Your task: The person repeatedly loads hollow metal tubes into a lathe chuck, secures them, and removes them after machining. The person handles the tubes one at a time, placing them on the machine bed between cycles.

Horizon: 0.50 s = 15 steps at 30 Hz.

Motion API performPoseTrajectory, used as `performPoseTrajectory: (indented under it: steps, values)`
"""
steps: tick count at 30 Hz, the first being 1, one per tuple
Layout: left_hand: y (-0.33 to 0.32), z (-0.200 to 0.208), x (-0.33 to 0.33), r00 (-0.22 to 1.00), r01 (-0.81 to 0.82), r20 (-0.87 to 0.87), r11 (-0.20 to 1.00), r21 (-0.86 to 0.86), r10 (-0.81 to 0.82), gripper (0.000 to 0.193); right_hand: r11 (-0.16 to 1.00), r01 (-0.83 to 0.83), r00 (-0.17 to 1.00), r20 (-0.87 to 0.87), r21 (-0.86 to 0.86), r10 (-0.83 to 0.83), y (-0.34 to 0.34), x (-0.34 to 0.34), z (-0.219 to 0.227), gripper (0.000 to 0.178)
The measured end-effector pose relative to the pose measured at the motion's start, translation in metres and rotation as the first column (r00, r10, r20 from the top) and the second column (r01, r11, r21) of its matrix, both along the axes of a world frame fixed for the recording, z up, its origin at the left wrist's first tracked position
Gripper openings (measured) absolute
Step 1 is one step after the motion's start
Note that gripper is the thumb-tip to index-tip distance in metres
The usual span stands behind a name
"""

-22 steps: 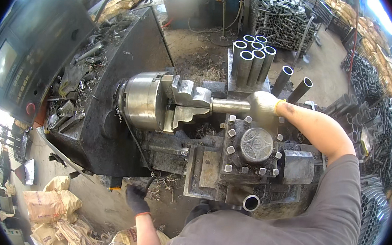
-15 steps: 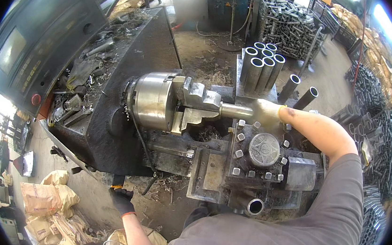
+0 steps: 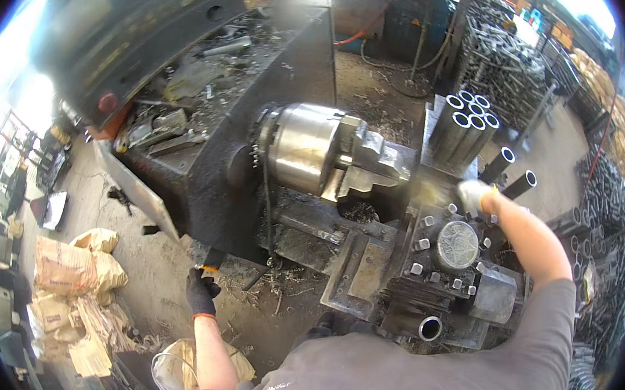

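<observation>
My right hand [image 3: 477, 198], in a pale glove, is beside the bolted tool post [image 3: 458, 247], right of the lathe chuck [image 3: 304, 147]. Its fingers are blurred, and whether they hold anything is hidden. No tube shows clearly between the stepped chuck jaws [image 3: 376, 160] and that hand. Low on the left, my left hand [image 3: 202, 294] wears a black glove and is closed at the end of a dark lever [image 3: 211, 260] with an orange band. Behind my right hand, a cluster of upright steel tubes [image 3: 466, 127] stands on a metal block [image 3: 429, 142].
Two separate tubes [image 3: 497, 165] stand right of the cluster. Another tube end [image 3: 430, 328] points toward me below the tool post. Metal chips lie on the machine's dark housing [image 3: 286, 80]. Paper sacks [image 3: 68, 268] sit on the floor at left; stacked tubes [image 3: 599, 260] line the right.
My right hand has moved away from the chuck; the tube seen between them before no longer shows clearly. My left hand stays at the lever. The whole view has shifted, placing the machine farther right.
</observation>
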<state>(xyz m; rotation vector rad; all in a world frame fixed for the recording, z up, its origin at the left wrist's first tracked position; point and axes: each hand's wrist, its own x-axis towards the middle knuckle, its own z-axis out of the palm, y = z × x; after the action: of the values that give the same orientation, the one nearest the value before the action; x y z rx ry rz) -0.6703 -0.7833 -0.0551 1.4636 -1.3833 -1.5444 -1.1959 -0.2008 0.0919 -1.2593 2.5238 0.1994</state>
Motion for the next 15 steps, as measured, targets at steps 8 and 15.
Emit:
performPoseTrajectory:
  steps: [8, 15]
  values:
    - [0.039, 0.261, -0.087, 0.999, 0.036, 0.032, -0.138, -0.99, 0.035, 0.027, 0.856, 0.29, 0.846, -0.304, -0.428, -0.439, 0.078, 0.102, 0.075, 0.036]
    - [-0.078, 0.381, -0.257, 0.697, 0.629, 0.662, 0.208, -0.749, 0.277, 0.077, 0.378, 0.496, 0.655, 0.051, -0.782, -0.754, 0.093, 0.14, 0.11, 0.034]
